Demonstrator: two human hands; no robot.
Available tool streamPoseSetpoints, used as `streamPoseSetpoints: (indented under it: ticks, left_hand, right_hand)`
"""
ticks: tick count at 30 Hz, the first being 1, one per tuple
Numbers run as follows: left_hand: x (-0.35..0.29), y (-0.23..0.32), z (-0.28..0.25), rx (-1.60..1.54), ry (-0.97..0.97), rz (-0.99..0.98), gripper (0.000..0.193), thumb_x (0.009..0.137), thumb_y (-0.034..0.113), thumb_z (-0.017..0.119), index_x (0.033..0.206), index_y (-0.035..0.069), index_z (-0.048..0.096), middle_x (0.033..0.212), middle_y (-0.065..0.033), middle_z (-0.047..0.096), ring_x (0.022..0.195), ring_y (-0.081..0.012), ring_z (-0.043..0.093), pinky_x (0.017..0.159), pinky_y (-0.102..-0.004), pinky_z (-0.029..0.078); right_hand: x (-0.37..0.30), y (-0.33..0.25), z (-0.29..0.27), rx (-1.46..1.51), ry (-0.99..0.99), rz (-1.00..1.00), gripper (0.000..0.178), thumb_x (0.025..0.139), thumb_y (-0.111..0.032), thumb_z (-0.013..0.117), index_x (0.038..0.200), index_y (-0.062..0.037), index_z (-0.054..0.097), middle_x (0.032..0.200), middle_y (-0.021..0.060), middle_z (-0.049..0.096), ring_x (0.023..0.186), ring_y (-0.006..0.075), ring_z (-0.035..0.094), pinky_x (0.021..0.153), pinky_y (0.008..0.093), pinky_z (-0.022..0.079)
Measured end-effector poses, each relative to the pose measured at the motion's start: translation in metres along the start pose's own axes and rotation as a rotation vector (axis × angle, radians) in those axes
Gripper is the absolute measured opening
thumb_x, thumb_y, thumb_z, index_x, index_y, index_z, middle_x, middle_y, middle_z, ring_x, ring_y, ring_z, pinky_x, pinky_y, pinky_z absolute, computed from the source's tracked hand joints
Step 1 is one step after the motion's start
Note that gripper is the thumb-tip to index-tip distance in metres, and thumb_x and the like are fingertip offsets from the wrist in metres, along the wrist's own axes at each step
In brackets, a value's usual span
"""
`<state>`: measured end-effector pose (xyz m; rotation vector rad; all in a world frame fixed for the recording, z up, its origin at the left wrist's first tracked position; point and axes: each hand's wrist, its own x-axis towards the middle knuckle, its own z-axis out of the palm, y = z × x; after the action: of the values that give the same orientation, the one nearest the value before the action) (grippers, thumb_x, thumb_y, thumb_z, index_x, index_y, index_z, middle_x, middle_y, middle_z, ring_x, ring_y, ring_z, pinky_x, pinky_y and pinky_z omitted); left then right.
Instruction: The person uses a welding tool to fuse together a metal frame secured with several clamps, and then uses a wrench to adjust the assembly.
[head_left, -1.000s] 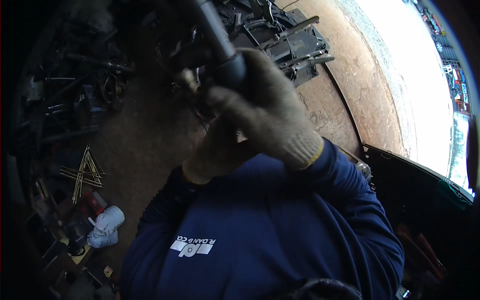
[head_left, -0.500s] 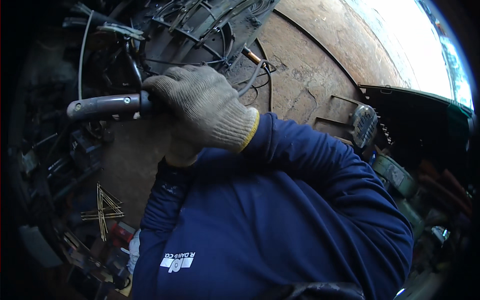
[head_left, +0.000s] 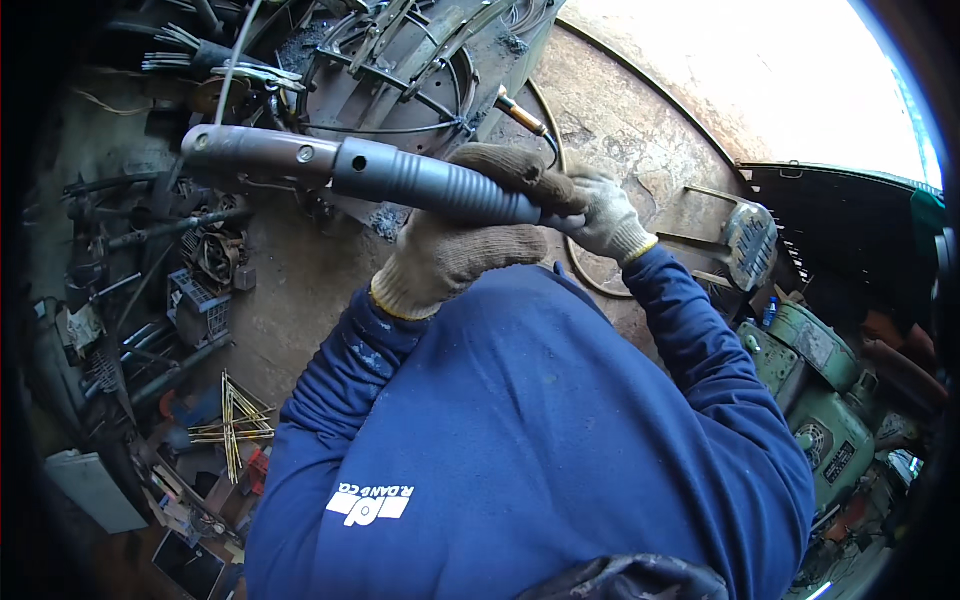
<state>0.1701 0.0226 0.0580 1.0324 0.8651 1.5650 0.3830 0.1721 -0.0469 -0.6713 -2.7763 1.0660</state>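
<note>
A welding electrode holder (head_left: 430, 185) with a black ribbed handle and a brown head lies slanted across the view. From its head a thin grey welding rod (head_left: 238, 65) points up toward the top edge. My left hand (head_left: 440, 262), in a knitted work glove, is beneath the handle, which rests across its palm; the thumb and fingers show on either side. My right hand (head_left: 608, 215), gloved too, is closed at the rear end of the handle; its fingertips are partly hidden.
Wheel-like metal frames (head_left: 400, 75) stand ahead, beside a brass-coloured cable connector (head_left: 522, 115). Thin rods (head_left: 232, 425) lie crossed at lower left, near a plastic crate (head_left: 200, 305). Right, a metal piece with a ribbed plate (head_left: 750, 245) and a green machine (head_left: 830, 430) stand near a dark panel.
The hands were together, one covering the other and the handle. Now the right hand has moved right to the handle's rear, baring the handle and left hand. The electrode holder has shifted right and tilted.
</note>
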Motion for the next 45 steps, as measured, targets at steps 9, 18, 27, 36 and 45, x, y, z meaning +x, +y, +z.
streamPoseSetpoints:
  ticks: [9,18,27,36,45]
  left_hand:
    - [-0.07,0.035,-0.003,-0.107,0.371,-0.05,0.049,0.078,-0.012,0.071,0.122,0.0,0.052,0.111,-0.0179,0.071,0.106,-0.0307,0.071,0.099,-0.0437,0.056]
    - [-0.146,0.04,-0.074,0.123,0.449,0.007,0.049,0.074,-0.018,0.06,0.118,0.004,0.053,0.113,-0.0206,0.067,0.115,-0.0409,0.066,0.108,-0.0628,0.048]
    - [-0.201,0.065,-0.174,0.239,0.324,-0.123,0.041,0.081,-0.009,0.064,0.119,-0.002,0.052,0.105,-0.0171,0.069,0.102,-0.0282,0.07,0.098,-0.045,0.056]
    - [-0.226,0.079,-0.247,0.122,0.2,-0.323,0.037,0.082,-0.009,0.068,0.117,-0.003,0.056,0.099,-0.0144,0.072,0.096,-0.0246,0.072,0.091,-0.0417,0.059]
    - [-0.215,0.079,-0.282,0.091,0.062,-0.376,0.031,0.082,-0.006,0.072,0.111,-0.004,0.062,0.099,-0.0132,0.073,0.094,-0.022,0.073,0.089,-0.039,0.06]
  right_hand:
    - [-0.051,0.023,0.055,0.341,-0.307,0.343,0.043,0.09,-0.026,0.072,0.131,-0.0116,0.068,0.12,0.0143,0.073,0.108,0.0268,0.071,0.094,0.0369,0.056]
    - [0.08,-0.115,0.001,0.127,0.393,-0.135,0.061,0.084,-0.033,0.085,0.133,-0.0063,0.061,0.12,0.0178,0.069,0.11,0.0311,0.07,0.094,0.0393,0.056]
    - [0.204,-0.215,0.04,-0.382,0.733,-0.048,0.087,0.073,-0.041,0.09,0.142,-0.008,0.049,0.132,0.0211,0.056,0.13,0.0417,0.048,0.107,0.05,0.044]
    - [0.227,-0.238,0.063,-0.531,0.623,0.15,0.106,0.068,-0.043,0.092,0.151,-0.0043,0.039,0.14,0.0284,0.048,0.128,0.045,0.049,0.106,0.0498,0.047]
    - [0.243,-0.26,0.07,-0.658,0.49,0.429,0.085,0.076,-0.022,0.081,0.148,-0.002,0.04,0.128,0.0266,0.055,0.111,0.0456,0.06,0.091,0.0532,0.052]
